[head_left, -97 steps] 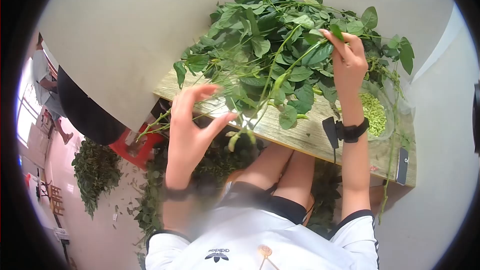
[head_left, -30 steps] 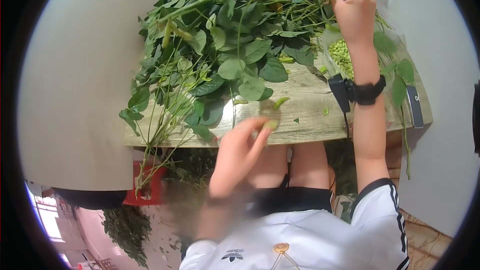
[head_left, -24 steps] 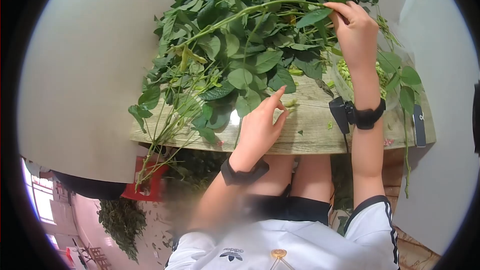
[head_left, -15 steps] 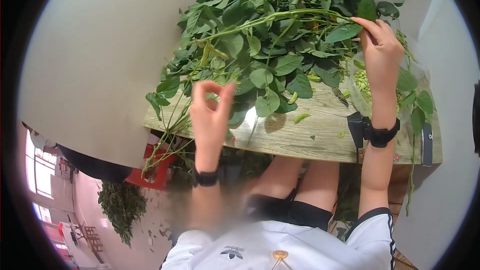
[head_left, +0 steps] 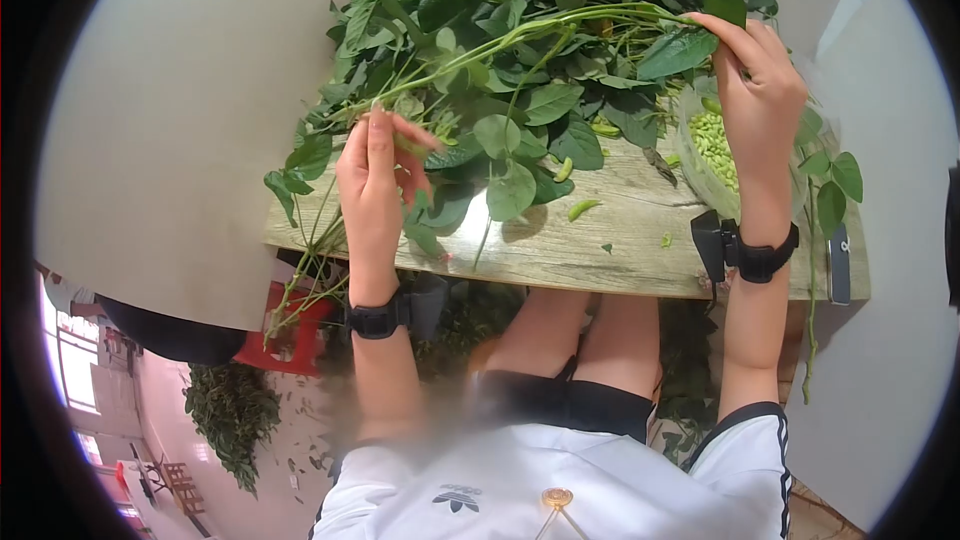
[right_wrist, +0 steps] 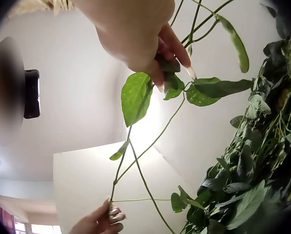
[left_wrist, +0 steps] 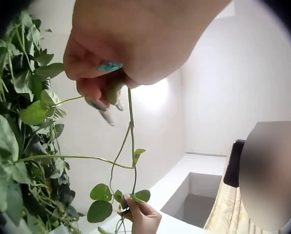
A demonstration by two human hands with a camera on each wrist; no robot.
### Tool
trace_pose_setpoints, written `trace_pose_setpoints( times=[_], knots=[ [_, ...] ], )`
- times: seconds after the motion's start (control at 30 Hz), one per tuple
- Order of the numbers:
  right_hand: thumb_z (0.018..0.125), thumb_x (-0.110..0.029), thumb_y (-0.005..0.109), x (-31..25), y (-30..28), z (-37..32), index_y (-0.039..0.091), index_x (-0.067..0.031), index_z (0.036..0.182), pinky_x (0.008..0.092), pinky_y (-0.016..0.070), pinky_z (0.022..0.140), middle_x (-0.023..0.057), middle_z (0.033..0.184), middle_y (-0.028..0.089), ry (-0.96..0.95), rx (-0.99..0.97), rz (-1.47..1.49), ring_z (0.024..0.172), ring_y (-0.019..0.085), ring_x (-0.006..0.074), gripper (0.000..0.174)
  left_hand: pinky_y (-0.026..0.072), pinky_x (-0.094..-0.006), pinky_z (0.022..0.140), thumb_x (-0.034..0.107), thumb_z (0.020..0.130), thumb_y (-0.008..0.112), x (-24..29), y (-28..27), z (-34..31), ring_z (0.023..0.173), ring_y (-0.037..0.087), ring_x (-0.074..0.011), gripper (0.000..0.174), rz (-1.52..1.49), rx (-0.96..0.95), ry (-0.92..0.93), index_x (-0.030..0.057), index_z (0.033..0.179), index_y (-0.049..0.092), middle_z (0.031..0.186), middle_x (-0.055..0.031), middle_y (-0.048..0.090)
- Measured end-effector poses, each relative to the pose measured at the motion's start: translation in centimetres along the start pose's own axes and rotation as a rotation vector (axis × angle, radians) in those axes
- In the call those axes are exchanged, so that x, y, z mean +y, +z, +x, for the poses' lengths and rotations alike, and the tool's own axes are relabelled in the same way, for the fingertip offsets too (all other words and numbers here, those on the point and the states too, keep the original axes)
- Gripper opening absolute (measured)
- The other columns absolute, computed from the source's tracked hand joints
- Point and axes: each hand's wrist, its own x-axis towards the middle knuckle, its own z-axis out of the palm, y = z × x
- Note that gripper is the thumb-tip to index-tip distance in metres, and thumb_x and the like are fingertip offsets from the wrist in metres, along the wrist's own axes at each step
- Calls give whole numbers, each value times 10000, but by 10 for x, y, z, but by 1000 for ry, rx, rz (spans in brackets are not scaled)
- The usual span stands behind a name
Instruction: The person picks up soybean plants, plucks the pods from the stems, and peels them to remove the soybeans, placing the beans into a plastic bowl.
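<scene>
A long green soybean stalk (head_left: 560, 22) spans the space between both hands, over the table. My right hand (head_left: 762, 90) pinches its leafy end between thumb and fingertips. At the other end my left hand (head_left: 370, 170) has its fingers curled at the stalk. In the left wrist view a green soybean pod (left_wrist: 114, 92) shows within those fingers, partly hidden by them. Another pod (right_wrist: 235, 44) hangs from a stem beside the right hand in the right wrist view. Two loose pods (head_left: 583, 209) lie on the wooden table (head_left: 630, 265).
A large heap of soybean plants (head_left: 450, 0) covers the back of the table. At the right stands a clear bowl (head_left: 705, 192) of shelled beans, near a phone (head_left: 839, 265). More plants (head_left: 235, 420) lie on the floor beside a red stool (head_left: 285, 340).
My left hand let go of a pod above the table, then moved left to the stalk's far end, where two pods hung. My right hand keeps its pinch on the stalk.
</scene>
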Motion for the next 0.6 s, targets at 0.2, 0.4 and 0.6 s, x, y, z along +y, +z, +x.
trace_pose_setpoints(
  times=[0.2,0.4,0.6],
  knots=[
    [822,31,658,47,-2,5,710,-91,1028,361,477,710,77,860,594,-167,-90,-186,809,582,254,245,357,-210,435,357,1087,392,6,-12,-40,474,505,-79,467,64,-395,-153,26,804,561,648,-18,577],
    [845,46,628,82,-18,18,712,-99,1062,347,513,742,85,918,643,-300,-120,-150,830,619,263,274,380,-221,421,309,1087,386,20,-27,-69,437,504,-108,449,-24,-662,-368,23,762,505,577,-26,510],
    [928,-98,642,157,-88,38,742,-144,1089,272,503,657,36,873,691,-79,3,-428,699,632,153,196,348,-205,383,278,1082,397,7,-65,-81,425,443,-79,343,-87,-477,-486,49,837,463,593,-4,448]
  ],
)
